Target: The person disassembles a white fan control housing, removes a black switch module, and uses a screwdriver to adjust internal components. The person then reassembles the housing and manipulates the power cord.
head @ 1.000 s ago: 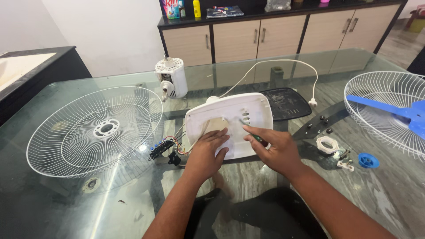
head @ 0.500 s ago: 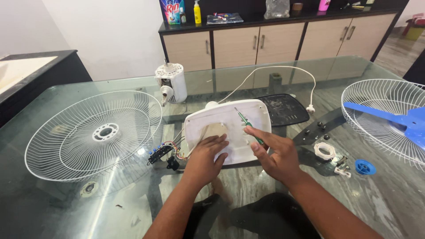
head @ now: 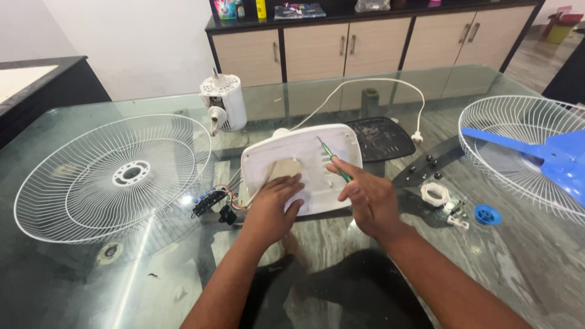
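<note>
Glass tabletop carries a dismantled fan — two wire grilles, one at left, one at right holding the blue blade. Between them lies the white base cover, mid-table, motor housing behind it. Left hand presses flat, fingers spread, on the cover. Right hand pinches one green screwdriver, its tip angled up-left onto the cover — a blue cap lies right.

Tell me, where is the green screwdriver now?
The green screwdriver is in the right hand, near the middle of the head view, its tip over the white fan base that the left hand presses.
</note>
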